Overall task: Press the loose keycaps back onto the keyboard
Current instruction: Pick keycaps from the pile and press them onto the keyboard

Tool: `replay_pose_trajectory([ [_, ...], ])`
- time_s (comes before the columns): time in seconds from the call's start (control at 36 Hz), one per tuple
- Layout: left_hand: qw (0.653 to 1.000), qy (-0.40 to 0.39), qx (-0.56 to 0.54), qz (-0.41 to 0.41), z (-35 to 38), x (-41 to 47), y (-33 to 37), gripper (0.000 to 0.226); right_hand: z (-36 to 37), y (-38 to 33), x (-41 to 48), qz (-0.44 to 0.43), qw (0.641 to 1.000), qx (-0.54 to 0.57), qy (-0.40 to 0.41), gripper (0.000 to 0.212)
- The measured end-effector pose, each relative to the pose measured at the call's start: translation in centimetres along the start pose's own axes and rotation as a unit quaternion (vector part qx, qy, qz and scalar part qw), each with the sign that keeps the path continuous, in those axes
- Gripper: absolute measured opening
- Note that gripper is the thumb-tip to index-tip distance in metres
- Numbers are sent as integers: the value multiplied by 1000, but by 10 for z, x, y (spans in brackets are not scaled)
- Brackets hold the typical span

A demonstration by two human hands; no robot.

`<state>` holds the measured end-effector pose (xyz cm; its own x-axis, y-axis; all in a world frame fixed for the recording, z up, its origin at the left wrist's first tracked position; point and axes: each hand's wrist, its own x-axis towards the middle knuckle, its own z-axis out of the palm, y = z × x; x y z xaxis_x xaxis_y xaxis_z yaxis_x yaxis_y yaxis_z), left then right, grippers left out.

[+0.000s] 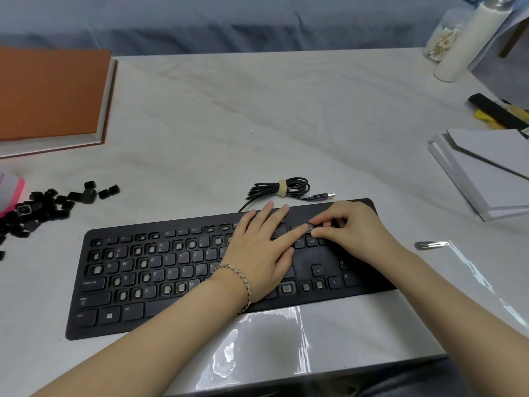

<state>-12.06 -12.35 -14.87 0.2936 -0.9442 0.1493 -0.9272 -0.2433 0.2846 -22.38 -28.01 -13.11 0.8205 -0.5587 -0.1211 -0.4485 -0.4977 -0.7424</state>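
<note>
A black keyboard [120, 282] lies near the table's front edge, with many bare switch sockets among its fitted keys. My left hand [257, 250] lies flat on its right-centre, fingers straight, index tip touching a key at the top right. My right hand [349, 227] sits over the upper right block, fingers curled, its thumb and fingertips pinching a small keycap [310, 228] against the keyboard there. A heap of loose black keycaps [43, 207] lies on the table at the far left.
The keyboard's coiled cable with USB plug [282, 189] lies just behind it. An orange-covered book [48, 93] sits back left, white boards [486, 167] at right, a metal clip [430, 245] beside the right arm, a white cylinder [469, 44] back right.
</note>
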Motion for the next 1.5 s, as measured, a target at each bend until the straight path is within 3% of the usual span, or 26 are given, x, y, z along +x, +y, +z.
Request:
replay_pose_trajectory([
  [0.28,998,17,56,19,3,7,4,42,-7,-2,-3,5,1000,-1,-30,25],
  [0.44,997,13,74,31,2,9,3,41,-23,0,-11,96,982,148,69,39],
  [0.58,997,27,64,28,6,12,4,35,-33,4,-20,129,969,206,52,48],
  [0.69,997,37,56,27,8,12,4,36,-29,1,-25,131,967,213,45,42],
  [0.89,998,32,47,17,8,12,6,39,-20,-1,-35,136,927,340,81,17],
  [1.11,1000,2,-5,4,1,11,8,26,-27,0,-53,139,910,368,130,15],
  [1.31,997,-21,-74,-15,0,6,-15,50,-23,-2,-63,142,920,349,104,27],
  [1.39,999,-40,-18,-7,-1,-2,-18,63,-19,-4,-63,130,923,345,112,26],
  [1.5,998,-47,30,-14,2,-9,-18,64,-13,-12,-62,80,942,302,124,25],
])
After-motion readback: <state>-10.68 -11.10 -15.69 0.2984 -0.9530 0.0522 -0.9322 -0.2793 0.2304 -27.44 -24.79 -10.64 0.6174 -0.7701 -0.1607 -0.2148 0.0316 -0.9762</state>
